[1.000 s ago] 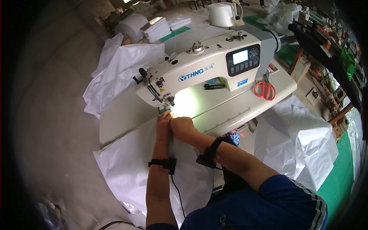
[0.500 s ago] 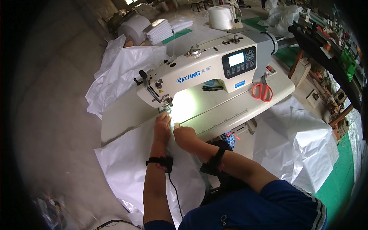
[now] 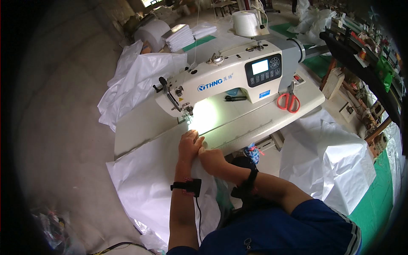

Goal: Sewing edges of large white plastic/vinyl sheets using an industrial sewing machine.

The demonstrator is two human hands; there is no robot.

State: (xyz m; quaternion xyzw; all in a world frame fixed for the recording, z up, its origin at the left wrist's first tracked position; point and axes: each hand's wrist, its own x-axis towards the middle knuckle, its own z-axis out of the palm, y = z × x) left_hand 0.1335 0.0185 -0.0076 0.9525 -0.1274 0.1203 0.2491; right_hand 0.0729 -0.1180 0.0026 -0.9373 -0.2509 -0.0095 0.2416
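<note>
A white sewing machine (image 3: 231, 70) stands on its table, its lamp lighting the needle area. A large white plastic-looking sheet (image 3: 142, 182) runs from below the presser foot toward me and hangs over the table's front edge. My left hand (image 3: 189, 146) is just in front of the needle, its fingers together and closed on the sheet's right-hand edge. Close beside it on the right, my right hand (image 3: 212, 161) is curled, pinching the same edge between thumb and fingers. The fingertips are partly hidden.
Red-handled scissors (image 3: 289, 102) and a small black tool (image 3: 235, 98) lie on the machine table. White sheeting (image 3: 144, 70) is heaped behind at the left; more sheeting (image 3: 327, 161) hangs at the right. A thread cone (image 3: 246, 23) stands behind the machine.
Both hands have moved back from the needle, toward me and slightly right, and the left hand now sits closer to the right one. The view has shifted slightly.
</note>
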